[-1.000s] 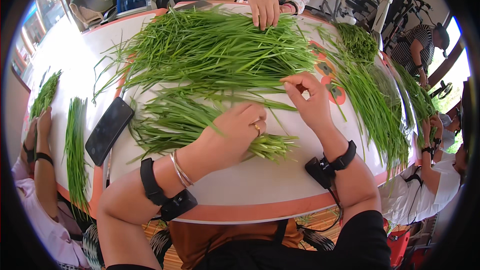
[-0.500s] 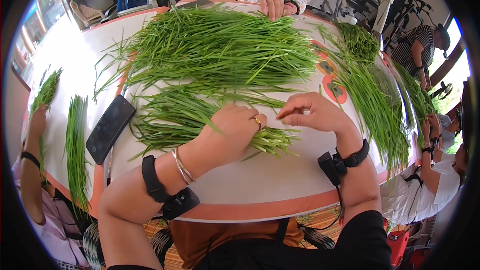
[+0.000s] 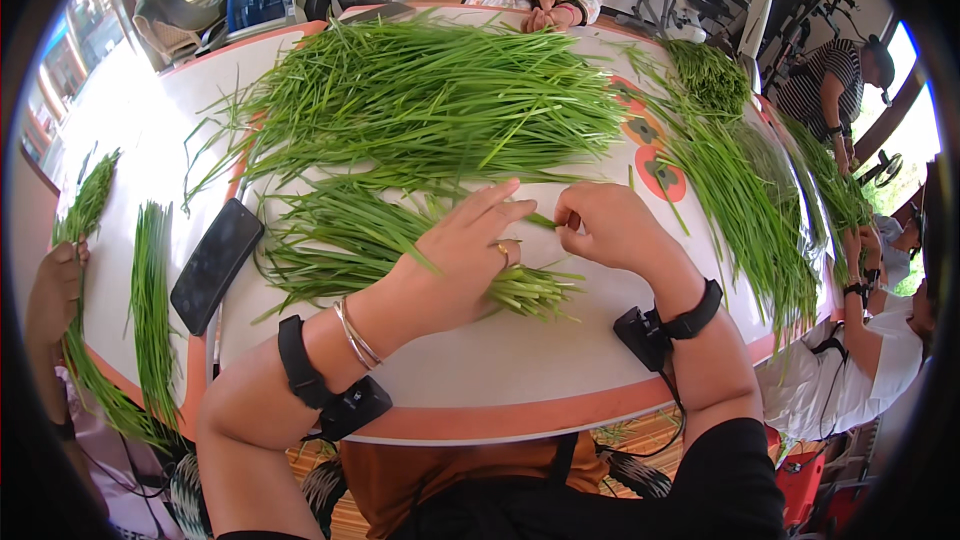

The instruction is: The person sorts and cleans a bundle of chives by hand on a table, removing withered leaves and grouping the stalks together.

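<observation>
My left hand [image 3: 455,252] lies over a bunch of garlic chives [image 3: 330,240], its lower fingers curled round the pale cut ends. Its thumb and index finger stretch away toward my right hand. A gold ring and bangles are on that hand and wrist. Close by, my right hand [image 3: 618,228] pinches the end of a garlic chive stalk [image 3: 542,221] between thumb and index finger; most of that stalk is hidden behind my left hand. Beyond both hands spreads a large heap of loose garlic chives [image 3: 430,90].
A black phone [image 3: 217,267] lies at the left beside a narrow chive bundle [image 3: 152,310]. More chives [image 3: 745,200] cover the table's right side. Across the table a person's hands [image 3: 545,0] meet at the heap's edge. Other people's hands hold chives at the left [image 3: 60,290] and right.
My left thumb and index finger have opened outward from the bunch. My right hand has moved slightly left and closed on a stalk. The person across has drawn both hands together.
</observation>
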`<state>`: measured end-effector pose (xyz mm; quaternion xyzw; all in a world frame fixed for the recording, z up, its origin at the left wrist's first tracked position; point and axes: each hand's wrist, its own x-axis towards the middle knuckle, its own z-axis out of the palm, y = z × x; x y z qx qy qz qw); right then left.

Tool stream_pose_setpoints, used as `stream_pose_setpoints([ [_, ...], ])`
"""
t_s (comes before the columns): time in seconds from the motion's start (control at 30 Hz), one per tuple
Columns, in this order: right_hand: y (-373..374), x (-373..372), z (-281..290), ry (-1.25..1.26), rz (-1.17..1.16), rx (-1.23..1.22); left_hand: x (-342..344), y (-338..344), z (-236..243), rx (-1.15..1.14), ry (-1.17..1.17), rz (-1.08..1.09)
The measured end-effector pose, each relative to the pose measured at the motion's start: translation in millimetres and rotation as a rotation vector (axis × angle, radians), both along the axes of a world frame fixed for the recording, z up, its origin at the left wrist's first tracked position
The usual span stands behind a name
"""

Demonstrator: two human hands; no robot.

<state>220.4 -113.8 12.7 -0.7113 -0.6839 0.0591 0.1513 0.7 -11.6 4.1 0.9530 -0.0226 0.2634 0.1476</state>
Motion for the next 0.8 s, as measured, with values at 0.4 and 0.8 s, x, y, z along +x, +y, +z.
stream_pose_setpoints([
  [0.4,2.7,30.8,-1.3,0.098,-0.316,0.098,-1.1,1.1,-10.5,-0.016,0.112,-0.002],
  [0.8,17.7,32.6,-13.0,0.298,-0.324,0.339,-1.5,-3.6,-0.4,-0.077,0.203,0.026],
])
